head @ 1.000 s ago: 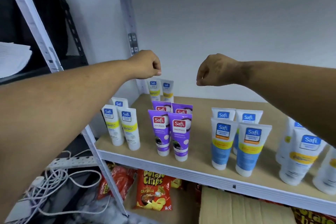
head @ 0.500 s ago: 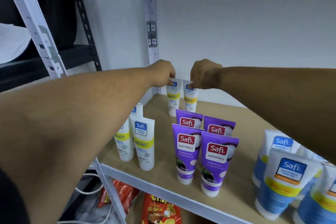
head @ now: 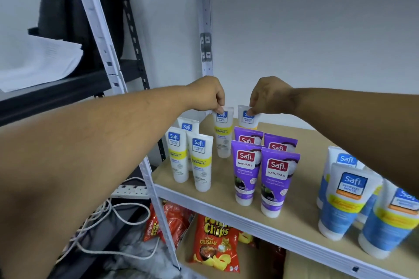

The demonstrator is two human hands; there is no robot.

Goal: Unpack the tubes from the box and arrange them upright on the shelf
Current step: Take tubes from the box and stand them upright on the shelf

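Overhead, both hands pinch white tubes (head: 224, 131) on the tan shelf (head: 306, 142) against a white wall (head: 317, 41).

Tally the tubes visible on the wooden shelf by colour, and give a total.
White tubes with yellow band: 5, the two rear ones pinched by the left hand and right hand
Purple tubes: 4
Blue tubes: at least 4; some cut off
Total: at least 13

chips bags (head: 213, 246) lower shelf | white cables (head: 108, 217) floor left | papers (head: 38, 61), possibly printed
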